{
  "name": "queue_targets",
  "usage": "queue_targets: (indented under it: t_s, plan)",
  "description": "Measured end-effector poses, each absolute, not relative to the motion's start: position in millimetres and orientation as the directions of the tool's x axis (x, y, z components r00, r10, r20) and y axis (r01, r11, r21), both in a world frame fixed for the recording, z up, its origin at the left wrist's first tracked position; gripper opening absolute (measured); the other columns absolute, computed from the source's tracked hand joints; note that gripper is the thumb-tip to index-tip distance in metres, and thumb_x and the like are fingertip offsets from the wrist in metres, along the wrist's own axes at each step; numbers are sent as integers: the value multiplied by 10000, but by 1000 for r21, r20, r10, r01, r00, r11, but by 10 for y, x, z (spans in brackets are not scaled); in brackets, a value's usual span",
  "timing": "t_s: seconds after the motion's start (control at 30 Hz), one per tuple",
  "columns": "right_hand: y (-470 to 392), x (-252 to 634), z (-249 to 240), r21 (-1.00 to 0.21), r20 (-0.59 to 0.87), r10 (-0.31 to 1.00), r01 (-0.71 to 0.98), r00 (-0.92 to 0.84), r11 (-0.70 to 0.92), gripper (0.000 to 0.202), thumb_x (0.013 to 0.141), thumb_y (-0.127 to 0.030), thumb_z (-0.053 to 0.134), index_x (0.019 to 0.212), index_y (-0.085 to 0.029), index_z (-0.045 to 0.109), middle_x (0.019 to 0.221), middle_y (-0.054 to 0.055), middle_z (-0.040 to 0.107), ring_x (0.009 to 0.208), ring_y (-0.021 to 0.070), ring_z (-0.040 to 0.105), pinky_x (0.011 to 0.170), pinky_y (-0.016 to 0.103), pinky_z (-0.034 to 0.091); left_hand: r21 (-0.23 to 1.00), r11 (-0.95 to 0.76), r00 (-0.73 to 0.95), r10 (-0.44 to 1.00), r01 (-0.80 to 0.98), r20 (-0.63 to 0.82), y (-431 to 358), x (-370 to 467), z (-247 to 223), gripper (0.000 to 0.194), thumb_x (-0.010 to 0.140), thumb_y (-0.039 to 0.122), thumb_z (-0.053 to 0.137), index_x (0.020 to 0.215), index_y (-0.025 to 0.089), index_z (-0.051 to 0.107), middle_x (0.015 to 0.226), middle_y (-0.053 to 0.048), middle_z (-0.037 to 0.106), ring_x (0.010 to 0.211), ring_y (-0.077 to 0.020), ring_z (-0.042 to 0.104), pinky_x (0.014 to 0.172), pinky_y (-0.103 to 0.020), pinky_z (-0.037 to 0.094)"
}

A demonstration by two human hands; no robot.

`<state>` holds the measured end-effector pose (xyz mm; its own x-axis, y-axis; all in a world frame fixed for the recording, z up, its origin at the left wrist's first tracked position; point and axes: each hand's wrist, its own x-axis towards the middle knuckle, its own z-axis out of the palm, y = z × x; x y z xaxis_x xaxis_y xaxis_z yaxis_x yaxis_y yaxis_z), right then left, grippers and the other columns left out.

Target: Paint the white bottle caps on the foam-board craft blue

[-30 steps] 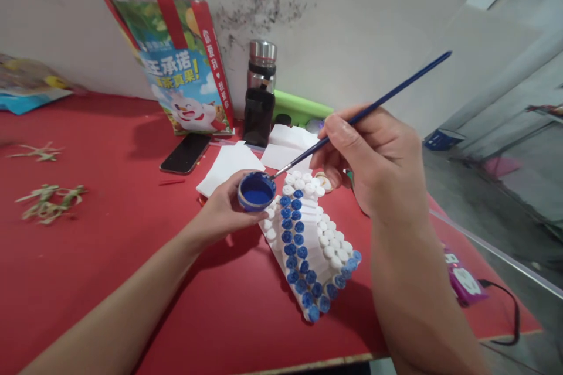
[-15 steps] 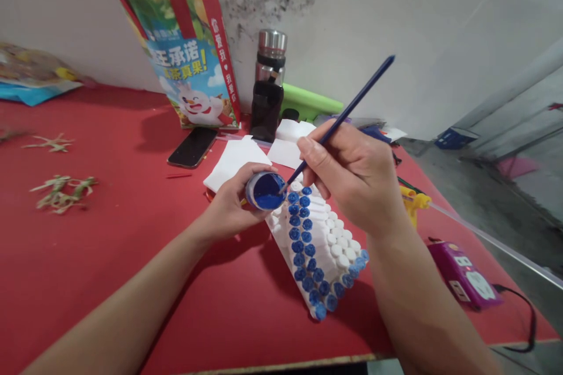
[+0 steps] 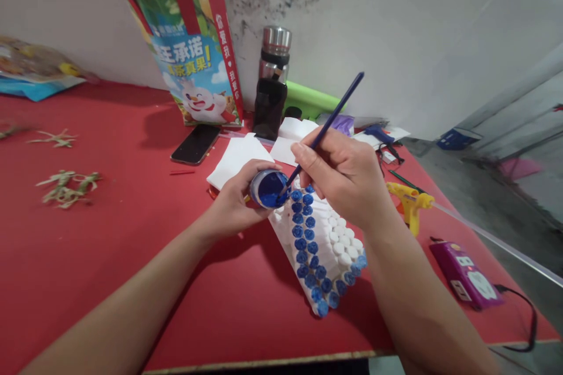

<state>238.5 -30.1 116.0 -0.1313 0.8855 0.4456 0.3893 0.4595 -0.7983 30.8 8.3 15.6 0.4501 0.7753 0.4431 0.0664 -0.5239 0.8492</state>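
Observation:
My left hand (image 3: 235, 202) is wrapped round a small jar of blue paint (image 3: 269, 188), tilted so its open mouth faces me. In my right hand (image 3: 343, 173) is a dark blue paintbrush (image 3: 336, 111), pinched between thumb and fingers, its tip down inside the jar. Below both hands lies a white piece (image 3: 323, 240) covered with small round rolls. Rolls along its left and lower edges are blue, with lighter blue at the lower right, while those on the right side are white. My hands and the jar hide its upper end.
White paper (image 3: 240, 161), a black phone (image 3: 196, 144), a colourful bag (image 3: 189, 64) and a steel flask (image 3: 277, 50) stand or lie behind. To the right are a yellow glue gun (image 3: 411, 205) and a purple power strip (image 3: 466, 275). Straw figures (image 3: 68, 187) lie left on the red table (image 3: 109, 263).
The brush now leans lower, its tip still in the jar, and my right hand has shifted slightly left and down. The view has moved a little.

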Motion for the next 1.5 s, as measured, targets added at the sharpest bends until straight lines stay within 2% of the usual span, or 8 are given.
queue_targets:
  t_s: [0.33, 0.53, 0.7, 0.93, 1.17, 1.5]
  plan:
    - [-270, 2407, 1112, -815, 429, 896, 378, -116, 439, 374, 990, -543, 812, 818, -244, 666, 666, -27, 617, 625, 133, 541, 553, 293, 399, 850, -520, 447, 782, 87, 433, 71, 306, 168, 560, 832, 236, 864, 1351, 255, 656, 1381, -110, 727, 1244, -303, 723, 1081, -441, 626]
    - [-302, 2402, 1175, -796, 472, 877, 385, -89, 468, 350, 1048, -479, 743, 814, -246, 629, 640, -36, 608, 580, 118, 511, 526, 290, 380, 848, -525, 451, 775, 69, 443, 65, 307, 178, 517, 869, 229, 850, 1345, 240, 650, 1373, -110, 724, 1251, -284, 725, 1073, -406, 629]
    - [-301, 2420, 1194, -806, 488, 870, 349, -65, 479, 365, 1061, -496, 724, 809, -252, 622, 612, -36, 632, 547, 121, 549, 508, 293, 396, 892, -449, 433, 816, 56, 383, 59, 311, 159, 516, 865, 265, 875, 1325, 238, 645, 1339, -101, 735, 1237, -281, 738, 1082, -415, 637]
    - [-270, 2456, 1183, -819, 479, 877, 340, -38, 462, 399, 1030, -555, 758, 804, -255, 623, 612, -43, 625, 536, 120, 563, 500, 291, 416, 899, -428, 416, 836, 89, 357, 60, 312, 153, 534, 840, 279, 889, 1313, 229, 646, 1330, -107, 744, 1214, -291, 751, 1073, -438, 649]
    - [-269, 2460, 1168, -812, 457, 886, 372, -75, 450, 322, 1054, -465, 733, 837, -247, 639, 624, -43, 621, 546, 116, 541, 501, 286, 402, 889, -449, 405, 832, 91, 378, 63, 328, 172, 558, 825, 274, 888, 1319, 219, 634, 1331, -116, 742, 1233, -297, 749, 1064, -424, 643]
    - [-283, 2507, 1227, -817, 485, 875, 354, -6, 456, 396, 1021, -544, 778, 794, -250, 643, 603, -36, 627, 512, 123, 567, 502, 298, 449, 913, -385, 391, 867, 131, 310, 62, 313, 141, 565, 814, 293, 894, 1321, 230, 653, 1349, -113, 751, 1245, -312, 750, 1097, -445, 632]
